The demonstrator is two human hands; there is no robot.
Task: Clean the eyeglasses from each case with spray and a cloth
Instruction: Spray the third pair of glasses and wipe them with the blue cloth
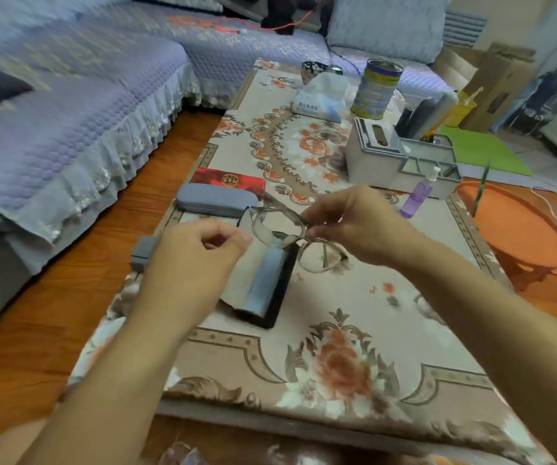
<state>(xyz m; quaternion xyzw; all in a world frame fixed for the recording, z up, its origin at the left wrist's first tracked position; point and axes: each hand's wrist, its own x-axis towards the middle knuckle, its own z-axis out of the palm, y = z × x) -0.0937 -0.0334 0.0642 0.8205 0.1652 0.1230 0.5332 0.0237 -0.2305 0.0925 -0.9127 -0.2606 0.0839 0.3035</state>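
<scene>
The eyeglasses (283,234) are held in the air above the patterned tablecloth (354,297), just over the open black case (267,283) with its pale blue lining. The right hand (354,223) pinches the frame near the bridge between thumb and fingertips. The left hand (196,250) sits at the left lens edge with its fingers curled; motion blur hides whether they grip the rim or a temple arm, so its hold cannot be confirmed. Judged as an object, the glasses are light, thin-rimmed and fragile: the lenses will smear or scratch under direct finger contact, and the hinges and bridge will twist if loaded unevenly. Best hold is at the rim edge or bridge, with the opposite side supported, and only light pressure when wiping. A closed grey case (216,199) and a red case (228,181) lie further up the table, apparently awaiting their turn. The purple spray bottle (416,198) stands to the right, well apart from both hands, beside a grey organiser box (401,162). No cleaning cloth can be identified with confidence.
</scene>
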